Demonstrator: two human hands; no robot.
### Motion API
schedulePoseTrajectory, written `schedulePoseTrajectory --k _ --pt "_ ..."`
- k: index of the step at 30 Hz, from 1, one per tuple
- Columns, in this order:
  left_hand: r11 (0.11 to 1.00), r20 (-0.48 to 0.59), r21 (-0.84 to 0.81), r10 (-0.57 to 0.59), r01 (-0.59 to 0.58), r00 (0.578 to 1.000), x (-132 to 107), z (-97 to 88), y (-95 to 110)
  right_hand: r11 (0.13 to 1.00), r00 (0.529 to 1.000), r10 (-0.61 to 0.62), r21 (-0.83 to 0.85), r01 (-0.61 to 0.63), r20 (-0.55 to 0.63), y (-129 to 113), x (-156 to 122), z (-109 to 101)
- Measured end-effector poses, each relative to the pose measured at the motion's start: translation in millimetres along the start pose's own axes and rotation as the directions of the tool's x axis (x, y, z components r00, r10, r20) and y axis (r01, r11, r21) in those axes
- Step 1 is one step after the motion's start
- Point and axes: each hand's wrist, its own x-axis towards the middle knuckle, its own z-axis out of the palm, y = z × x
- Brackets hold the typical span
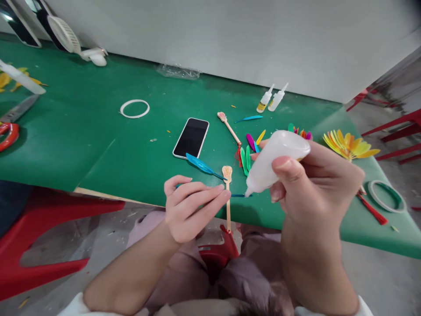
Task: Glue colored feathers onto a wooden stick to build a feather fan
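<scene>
My left hand [190, 206] pinches a thin wooden stick [227, 193] with a carved top and a red tassel at its bottom, together with a blue feather [202, 166] that slants up to the left. My right hand [315, 184] is wrapped round a white squeeze bottle [274, 164], tilted nozzle-down. The nozzle tip sits at the feather's quill, just right of the stick. Both hands hover over the front edge of the green table [98, 131].
A black phone [191, 137] lies face up behind my left hand. A second wooden stick [229, 127], loose coloured feathers [251, 147], two small glue bottles [271, 98], a white ring [134, 109], yellow feathers [347, 145] and a green-and-white ring [385, 196] lie around. Red stools stand left and below.
</scene>
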Motion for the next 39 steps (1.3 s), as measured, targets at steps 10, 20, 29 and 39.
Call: schedulePoseTrajectory --k 10,20,29,39 --pt "1.0 -0.012 0.007 -0.02 0.02 1.0 -2.2 0.0 0.3 1.0 1.0 -0.003 0.011 0.003 -0.012 1.7 -0.7 -1.5" --pt "1.0 -0.025 0.009 -0.028 0.028 0.999 -3.5 -0.4 1.3 1.0 1.0 0.02 -0.002 -0.02 -0.011 0.0 -1.1 -3.1" --pt "0.999 -0.043 0.037 -0.005 0.006 0.999 -4.9 -0.5 -0.5 0.998 0.979 -0.05 0.029 0.057 -0.199 -7.5 -0.8 -0.4" --pt "0.998 -0.075 0.036 -0.041 0.044 0.996 -4.7 -0.7 2.3 0.993 0.997 -0.022 0.113 0.031 -0.077 -6.3 -6.7 3.1"
